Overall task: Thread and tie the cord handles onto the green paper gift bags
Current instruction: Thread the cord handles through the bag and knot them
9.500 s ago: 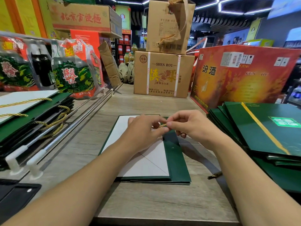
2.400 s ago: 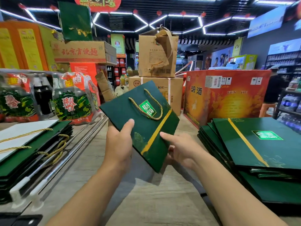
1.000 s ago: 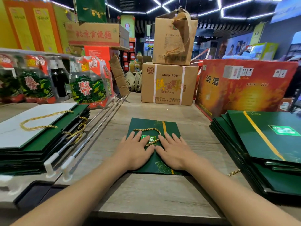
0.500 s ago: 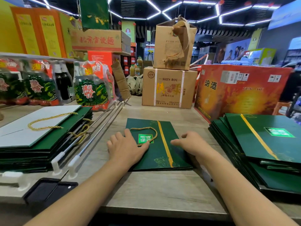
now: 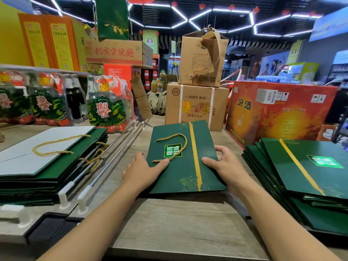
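Observation:
A flat green gift bag (image 5: 185, 172) with a gold stripe is raised off the wooden table (image 5: 169, 227), tilted with its far edge up. A gold cord handle (image 5: 174, 146) loops over its front label. My left hand (image 5: 143, 172) grips the bag's left edge, thumb on top by the cord's end. My right hand (image 5: 224, 166) grips the right edge, thumb on top and fingers curled behind. A pile of green bags with gold cords (image 5: 49, 161) lies at the left. Another pile of flat green bags (image 5: 305, 172) lies at the right.
Two metal rails with white ends (image 5: 105, 166) run diagonally between the left pile and the bag. Cardboard boxes (image 5: 195, 108) stand at the table's far end, a red carton (image 5: 278, 112) at the far right. Packs of bottles (image 5: 107, 108) line the left.
Half a second ago the bag lay flat on the table under my left palm. Both hands have since taken it by its side edges and lifted it towards me.

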`<state>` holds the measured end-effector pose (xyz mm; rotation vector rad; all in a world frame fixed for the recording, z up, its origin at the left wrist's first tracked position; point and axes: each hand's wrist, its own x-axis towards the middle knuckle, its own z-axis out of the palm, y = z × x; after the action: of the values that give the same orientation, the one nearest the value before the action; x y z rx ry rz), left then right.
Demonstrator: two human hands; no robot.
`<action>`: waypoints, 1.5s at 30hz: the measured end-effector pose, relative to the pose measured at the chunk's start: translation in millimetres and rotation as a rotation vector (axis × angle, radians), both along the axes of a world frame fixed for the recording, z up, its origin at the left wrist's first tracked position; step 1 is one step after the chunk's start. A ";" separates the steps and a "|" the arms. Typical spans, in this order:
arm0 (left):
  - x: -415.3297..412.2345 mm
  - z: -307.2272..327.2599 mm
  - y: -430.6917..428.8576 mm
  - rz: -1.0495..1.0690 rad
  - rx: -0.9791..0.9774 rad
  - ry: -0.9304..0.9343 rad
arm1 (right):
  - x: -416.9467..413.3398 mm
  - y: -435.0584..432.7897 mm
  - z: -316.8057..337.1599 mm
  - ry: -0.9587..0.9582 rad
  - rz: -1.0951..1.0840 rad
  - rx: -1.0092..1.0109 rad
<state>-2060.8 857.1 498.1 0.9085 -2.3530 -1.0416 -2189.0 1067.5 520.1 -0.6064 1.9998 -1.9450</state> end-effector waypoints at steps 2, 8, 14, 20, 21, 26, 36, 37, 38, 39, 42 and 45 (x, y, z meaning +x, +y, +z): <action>2.3 -1.1 -4.1 -0.060 0.112 0.078 | -0.8 1.1 0.2 0.024 -0.025 -0.021; 7.9 0.2 -4.4 -0.079 0.230 0.275 | 2.8 -4.4 -4.8 0.071 -0.054 0.023; 25.7 2.5 -8.9 -0.046 0.246 0.330 | 16.6 -10.3 -3.8 0.063 -0.016 0.045; 71.6 44.0 -23.4 0.002 0.080 0.376 | 41.6 -40.8 18.8 0.068 0.059 -0.065; 79.2 53.3 -27.4 0.011 0.044 0.372 | 44.6 -46.2 23.4 0.065 0.071 -0.091; 138.5 93.5 -68.7 0.088 -0.038 0.378 | 81.6 -103.3 56.2 0.131 0.177 -0.130; 227.1 131.7 -153.6 0.223 -0.120 0.329 | 156.2 -217.2 85.9 0.196 0.292 -0.055; 232.6 131.8 -161.2 0.241 -0.129 0.323 | 160.8 -226.4 85.0 0.198 0.298 -0.044; 238.1 131.7 -168.3 0.264 -0.139 0.314 | 165.5 -234.8 83.8 0.188 0.311 -0.036; 242.7 130.7 -175.6 0.277 -0.147 0.311 | 169.4 -242.5 82.4 0.174 0.332 -0.021; 253.0 123.8 -195.1 0.310 -0.152 0.288 | 179.4 -260.1 75.9 0.162 0.396 0.046; 256.7 115.3 -210.6 0.343 -0.171 0.236 | 183.9 -272.1 66.7 0.245 0.405 0.135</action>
<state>-1804.1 646.5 613.4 1.0166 -1.9701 -0.7525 -2005.1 795.4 586.8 -1.1580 1.9328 -1.5439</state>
